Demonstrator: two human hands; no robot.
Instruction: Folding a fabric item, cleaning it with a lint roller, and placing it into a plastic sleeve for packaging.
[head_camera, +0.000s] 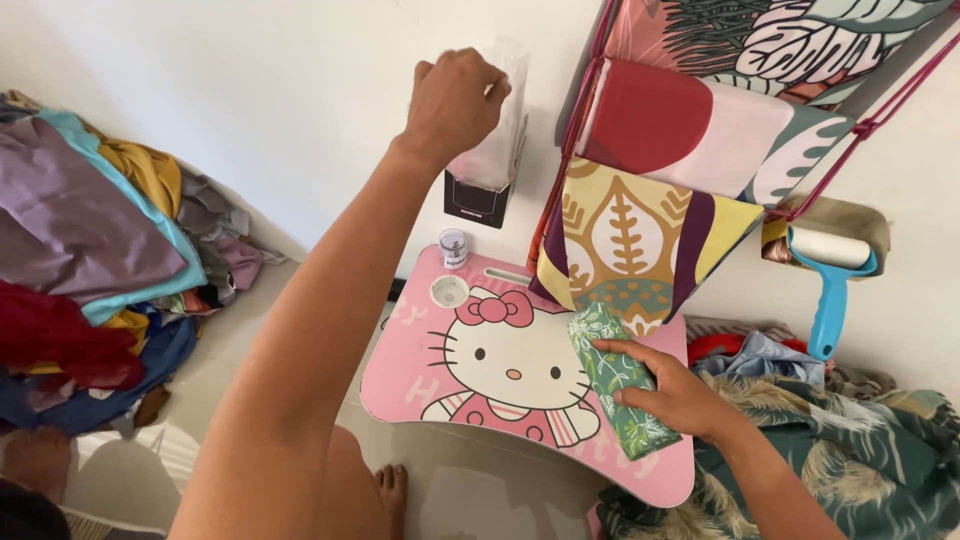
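Note:
My left hand (455, 100) is raised to the wall, its fingers closed on a clear plastic bag (500, 130) that sticks up from a dark holder (478, 205) mounted there. My right hand (675, 395) lies flat on a folded green patterned cloth (615, 375), which rests on the right side of a pink lap table (410, 370) printed with a cartoon cat. A small round jar (454, 248) stands at the table's far edge beside its cup recess (449, 291).
Folded patterned fabrics (680, 130) hang on a pink rack at upper right. A blue lint roller (828, 280) hangs on the wall. A heap of clothes (90, 250) lies left; a teal leafy fabric (860, 460) lies right. My foot (393, 490) is below the table.

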